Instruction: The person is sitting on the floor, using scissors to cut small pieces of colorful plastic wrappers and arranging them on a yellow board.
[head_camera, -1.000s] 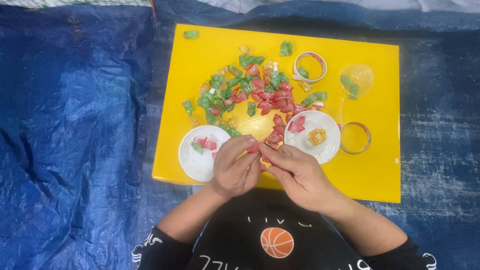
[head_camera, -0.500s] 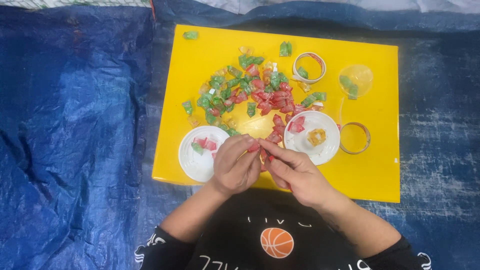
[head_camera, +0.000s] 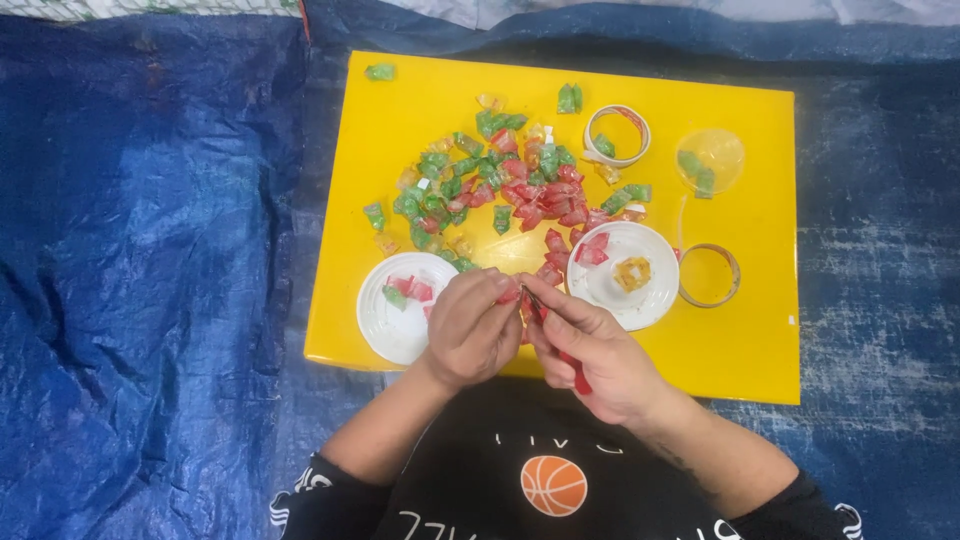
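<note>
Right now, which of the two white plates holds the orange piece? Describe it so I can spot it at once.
Start at the yellow board on the blue tarp. Two white plates sit along its near edge, just beyond the hands. The right plate, beside an empty ring, holds an orange piece and red wrappers; the left plate has only red and green.

Before you the board (head_camera: 760, 350) lies on the tarp (head_camera: 150, 300), a heap of wrapped candies (head_camera: 500, 185) at its middle, one plate (head_camera: 385, 325) nearer you on the left, another plate (head_camera: 640, 300) on the right, your hands meeting between them.
</note>
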